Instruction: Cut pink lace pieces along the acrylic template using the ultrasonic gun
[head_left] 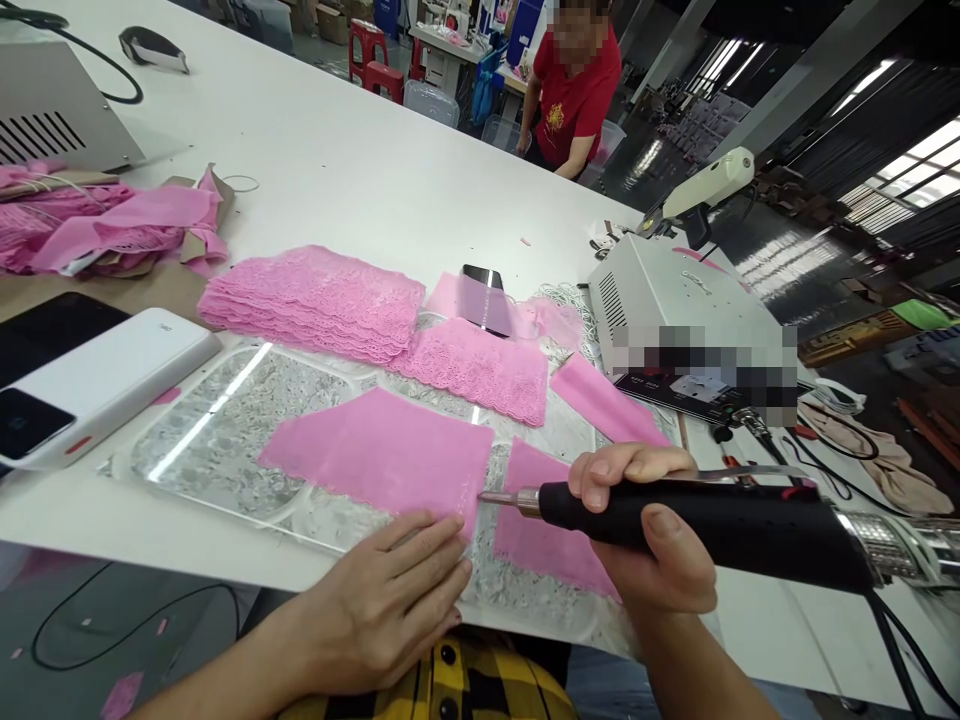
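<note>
My left hand (390, 590) lies with fingers stretched out, their tips resting on the lower right edge of a pink fabric piece (397, 440). My right hand (652, 520) is wrapped round a black corded handpiece (765, 525) with a thin metal tip. That tip points left and meets the right edge of the fabric piece, just beyond my left fingertips; whether it presses in, I cannot tell. A second pink piece (536, 520) lies to the right, partly beneath the handpiece and my right hand. Under the fabric is a clear plastic board (217, 430).
Behind lie a stack of pink lace pieces (315, 300) and a single lace piece (480, 365). A power bank (142, 370) sits left, a grey control box (675, 300) right. Cables (900, 650) trail at the right edge. Across the table (300, 150) is a person (574, 95).
</note>
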